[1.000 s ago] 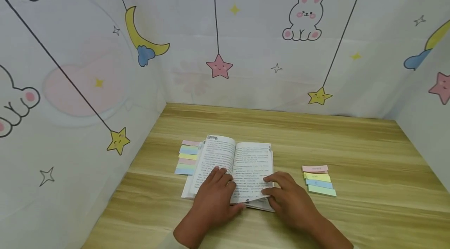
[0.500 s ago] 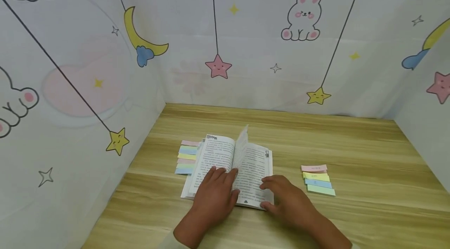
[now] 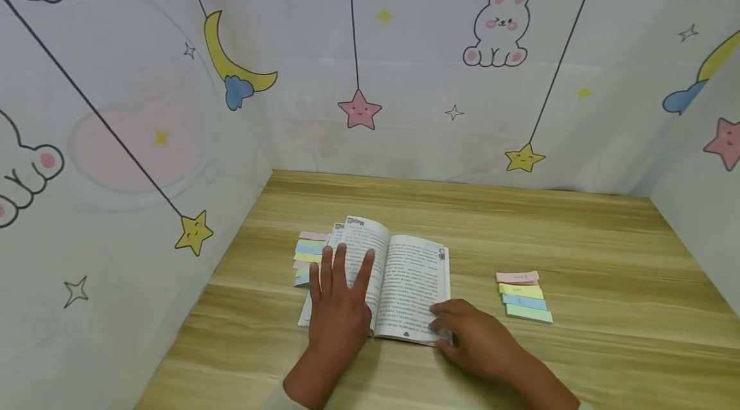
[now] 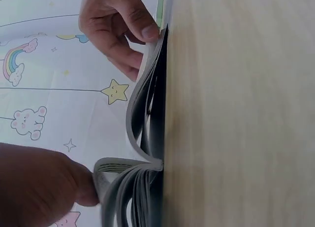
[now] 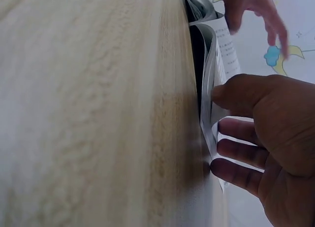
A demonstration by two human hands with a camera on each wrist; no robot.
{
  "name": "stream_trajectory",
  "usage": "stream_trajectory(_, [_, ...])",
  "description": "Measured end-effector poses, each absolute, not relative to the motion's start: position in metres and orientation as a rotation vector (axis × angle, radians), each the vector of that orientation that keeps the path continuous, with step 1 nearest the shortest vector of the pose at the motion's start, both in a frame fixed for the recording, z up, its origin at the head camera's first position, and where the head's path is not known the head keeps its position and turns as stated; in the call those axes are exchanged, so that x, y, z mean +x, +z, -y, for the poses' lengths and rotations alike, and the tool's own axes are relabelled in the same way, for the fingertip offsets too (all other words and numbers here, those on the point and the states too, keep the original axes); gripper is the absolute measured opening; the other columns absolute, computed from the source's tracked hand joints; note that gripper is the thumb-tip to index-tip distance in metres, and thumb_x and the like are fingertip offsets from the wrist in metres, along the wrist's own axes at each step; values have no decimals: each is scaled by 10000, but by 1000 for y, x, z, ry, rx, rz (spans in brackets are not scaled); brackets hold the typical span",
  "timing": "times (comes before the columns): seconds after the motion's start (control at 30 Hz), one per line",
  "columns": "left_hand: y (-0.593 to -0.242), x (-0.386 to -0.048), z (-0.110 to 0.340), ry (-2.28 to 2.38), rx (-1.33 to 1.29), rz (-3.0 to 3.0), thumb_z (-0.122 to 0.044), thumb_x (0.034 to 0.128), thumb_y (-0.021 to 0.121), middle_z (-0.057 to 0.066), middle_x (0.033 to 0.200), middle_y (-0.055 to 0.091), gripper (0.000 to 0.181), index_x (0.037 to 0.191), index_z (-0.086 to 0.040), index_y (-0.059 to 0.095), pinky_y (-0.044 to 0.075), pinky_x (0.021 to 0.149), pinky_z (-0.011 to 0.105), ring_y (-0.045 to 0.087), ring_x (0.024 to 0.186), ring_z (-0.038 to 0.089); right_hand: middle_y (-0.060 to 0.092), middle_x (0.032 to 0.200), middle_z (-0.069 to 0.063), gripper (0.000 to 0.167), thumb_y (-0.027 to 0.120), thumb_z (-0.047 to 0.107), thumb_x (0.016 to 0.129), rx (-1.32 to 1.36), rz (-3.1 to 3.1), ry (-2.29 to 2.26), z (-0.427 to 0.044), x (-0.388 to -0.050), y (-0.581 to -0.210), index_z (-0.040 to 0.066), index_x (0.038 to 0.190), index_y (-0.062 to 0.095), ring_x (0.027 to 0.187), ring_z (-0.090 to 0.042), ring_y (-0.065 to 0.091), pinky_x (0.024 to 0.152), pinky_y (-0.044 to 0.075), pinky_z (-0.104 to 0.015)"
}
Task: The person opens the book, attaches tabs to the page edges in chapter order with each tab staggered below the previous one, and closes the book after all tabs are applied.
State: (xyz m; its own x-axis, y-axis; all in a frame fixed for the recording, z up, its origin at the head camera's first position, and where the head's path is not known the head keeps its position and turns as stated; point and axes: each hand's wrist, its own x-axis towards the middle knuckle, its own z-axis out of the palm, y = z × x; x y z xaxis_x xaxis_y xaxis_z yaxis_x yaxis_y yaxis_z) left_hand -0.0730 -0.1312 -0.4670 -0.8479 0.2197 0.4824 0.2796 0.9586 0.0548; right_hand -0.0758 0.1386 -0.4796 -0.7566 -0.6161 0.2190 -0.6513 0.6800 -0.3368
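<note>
An open book (image 3: 410, 281) with printed pages lies on the wooden table. My left hand (image 3: 341, 307) rests on its left page with fingers spread and straight. At the right page's lower outer corner, my right hand (image 3: 480, 339) has curled fingers on the page and its thumb at the edge. In the right wrist view, the thumb and fingers of the right hand (image 5: 280, 123) meet the page edges. Several coloured sticky tabs (image 3: 308, 258) stick out from the book's left side. From the left wrist view, the pages (image 4: 135, 113) arch up from the spine.
Several coloured sticky-note strips (image 3: 523, 297) in pink, yellow, blue and green lie right of the book. Cloth walls (image 3: 428, 140) printed with stars, moons and rabbits enclose the wooden table (image 3: 607, 256) at the back and sides.
A page has turned from the right side over to the left. My left hand has shifted up and left, its fingers now spread on that page. The right hand stays near the right corner.
</note>
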Motion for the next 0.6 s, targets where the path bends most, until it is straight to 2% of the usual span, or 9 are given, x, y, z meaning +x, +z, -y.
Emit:
stream_trajectory(0.07, [-465, -73, 132, -98, -479, 2681, -93, 791, 832, 169, 1585, 385, 714, 1449, -225, 589, 182, 1218, 589, 207, 1520, 408, 674, 1259, 6, 152, 803, 174, 854, 1067, 2786, 604, -139, -76, -479, 165, 1006, 790, 1173, -186, 633, 909, 570, -377])
stream_trajectory(0.17, [-463, -72, 132, -47, -753, 2755, -107, 844, 819, 27, 1459, 565, 448, 1269, -201, 715, 232, 1234, 450, 337, 1490, 287, 688, 1217, 10, 110, 777, 131, 868, 1080, 2764, 601, -141, -76, -479, 158, 974, 795, 1144, -181, 643, 897, 574, -365])
stream_trajectory(0.23, [-462, -71, 131, -70, -871, 2791, -91, 891, 769, -31, 1340, 645, 300, 1178, -171, 746, 286, 1213, 364, 429, 1436, 228, 691, 1190, 22, 100, 783, 117, 872, 1088, 2753, 600, -141, -76, -479, 157, 963, 794, 1125, -172, 643, 893, 574, -357])
stream_trajectory(0.3, [-462, -70, 130, -119, -897, 2818, -103, 911, 726, -43, 1254, 673, 244, 1148, -155, 745, 310, 1198, 336, 472, 1397, 211, 688, 1161, 46, 95, 812, 118, 857, 1086, 2725, 600, -141, -77, -480, 168, 936, 792, 1103, -154, 637, 876, 577, -341])
stream_trajectory(0.37, [-463, -69, 129, -171, -868, 2836, -178, 935, 691, -35, 1226, 671, 217, 1145, -153, 739, 314, 1195, 331, 477, 1387, 215, 683, 1124, 73, 117, 852, 116, 818, 1082, 2667, 602, -141, -78, -481, 181, 893, 789, 1072, -134, 631, 846, 579, -320])
stream_trajectory(0.43, [-464, -68, 128, -187, -838, 2841, -331, 958, 687, -30, 1221, 660, 256, 1149, -167, 730, 316, 1194, 344, 473, 1382, 219, 682, 1095, 88, 152, 885, 108, 775, 1082, 2595, 612, -141, -80, -481, 190, 849, 782, 1050, -120, 624, 822, 578, -306])
stream_trajectory(0.53, [-466, -68, 127, -191, -813, 2857, -541, 926, 700, -25, 1232, 640, 415, 1136, -184, 724, 319, 1191, 361, 464, 1381, 227, 686, 1066, 91, 206, 917, 88, 721, 1086, 2501, 636, -140, -82, -479, 197, 809, 765, 1038, -112, 616, 809, 572, -294])
stream_trajectory(0.6, [-467, -69, 127, -179, -801, 2859, -594, 885, 724, -23, 1227, 636, 463, 1117, -193, 726, 339, 1178, 378, 470, 1370, 233, 690, 1063, 76, 227, 923, 78, 705, 1092, 2461, 657, -139, -83, -477, 194, 803, 754, 1041, -124, 613, 814, 566, -303])
